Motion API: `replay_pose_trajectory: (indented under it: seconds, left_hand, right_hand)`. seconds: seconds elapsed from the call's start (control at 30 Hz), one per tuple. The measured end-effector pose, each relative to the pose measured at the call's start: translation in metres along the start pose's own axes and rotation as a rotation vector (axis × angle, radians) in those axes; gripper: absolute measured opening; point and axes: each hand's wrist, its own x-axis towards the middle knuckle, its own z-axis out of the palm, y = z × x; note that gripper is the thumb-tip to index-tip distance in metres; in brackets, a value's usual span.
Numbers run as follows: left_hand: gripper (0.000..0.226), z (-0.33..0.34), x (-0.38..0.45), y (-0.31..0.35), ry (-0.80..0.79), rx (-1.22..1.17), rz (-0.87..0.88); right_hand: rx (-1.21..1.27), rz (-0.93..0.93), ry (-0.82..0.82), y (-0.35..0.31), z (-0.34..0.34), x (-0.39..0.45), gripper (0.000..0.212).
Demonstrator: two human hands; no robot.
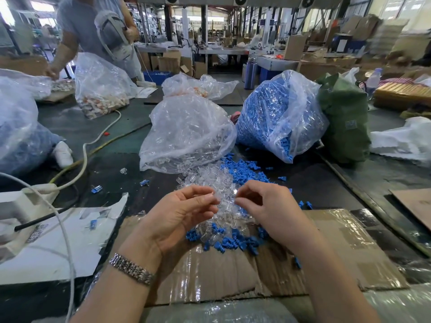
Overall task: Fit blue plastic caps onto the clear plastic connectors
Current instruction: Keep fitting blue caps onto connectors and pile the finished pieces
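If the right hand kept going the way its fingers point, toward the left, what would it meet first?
Most likely the left hand: the right hand points its fingers at the left fingertips across a narrow gap above the pile of clear connectors. Depth is hard to judge.

Both forearms are bare from the lower frame edge to the wrists, with no sleeve, cuff or glove in view on either. The left hand [184, 213] is ungloved, and its wrist carries a silver-toned metal watch bracelet [131, 269] built of several rows of small polished links that wrap closely round the wrist; the watch face itself is turned out of view. The right hand [265, 206] is likewise ungloved, with nothing worn at its wrist, and the fingernails that show on both hands are short and unpainted.
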Motion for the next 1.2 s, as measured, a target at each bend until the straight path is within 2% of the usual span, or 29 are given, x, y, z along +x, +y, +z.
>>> replay_pose_trajectory:
  seconds: [0.1,0.17,0.27,0.43,0.63,0.9,1.1,1.2]
  left_hand:
    - [0.021,0.004,-0.001,-0.002,-0.009,0.031,0.010]
    - [0.021,0.006,-0.002,-0.002,-0.012,0.066,0.017]
    - [0.020,0.006,-0.003,-0.003,-0.015,0.107,0.031]
    - [0.019,0.007,-0.004,-0.003,-0.067,0.112,0.019]
    - [0.017,0.011,-0.006,-0.003,-0.096,0.114,0.018]
    - [0.020,0.009,-0.008,-0.002,-0.146,0.159,0.046]
    - [0.032,0.012,-0.007,-0.003,-0.092,0.322,0.136]
    - [0.030,0.011,-0.006,-0.005,-0.064,0.327,0.175]
  right_hand:
    - [0.300,-0.072,0.029,-0.006,0.003,-0.001,0.006]
    - [0.368,-0.119,0.037,-0.008,0.005,-0.001,0.011]
    - [0.328,-0.200,0.053,-0.008,0.005,-0.001,0.016]
    - [0.320,-0.217,0.040,-0.006,0.007,-0.001,0.011]
    - [0.219,-0.340,0.075,-0.005,0.007,-0.001,0.012]
    - [0.214,-0.329,0.061,-0.005,0.007,-0.001,0.015]
    - [0.188,-0.362,0.049,-0.007,0.007,-0.002,0.014]
    - [0.164,-0.366,0.054,-0.007,0.007,-0.003,0.014]
